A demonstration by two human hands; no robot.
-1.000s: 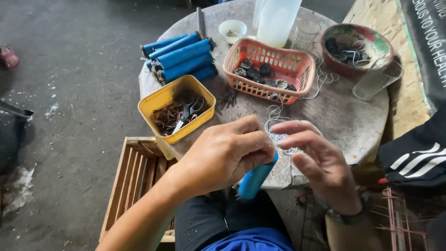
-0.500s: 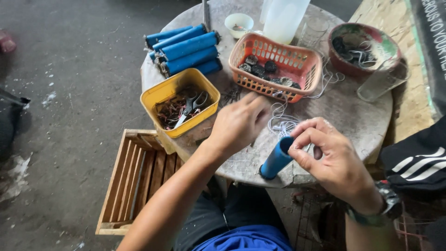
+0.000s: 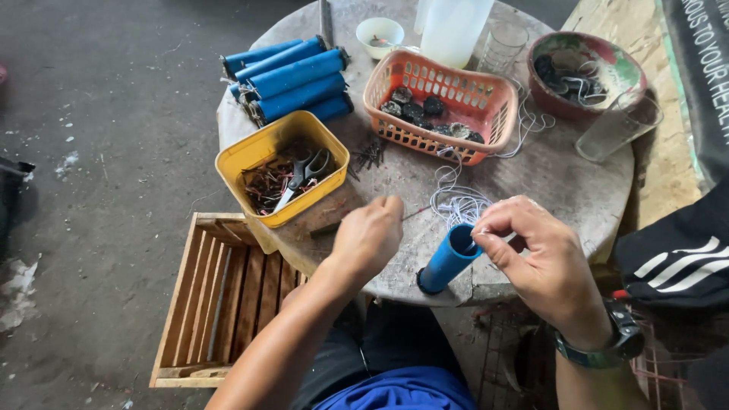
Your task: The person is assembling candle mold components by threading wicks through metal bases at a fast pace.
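Scissors in tub, left of basket

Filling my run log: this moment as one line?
right hand: holds blue tube | left hand: on round table, by yellow tub

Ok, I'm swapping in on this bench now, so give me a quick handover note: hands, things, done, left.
Right hand: pinches the open top of a blue tube that leans on the table edge.
Left hand: closed, knuckles up, on the table beside the yellow tub with scissors.
White string lies coiled behind the tube.
Done: several blue tubes stacked at the far left.
Left: the tube in hand; dark pieces remain in the orange basket.
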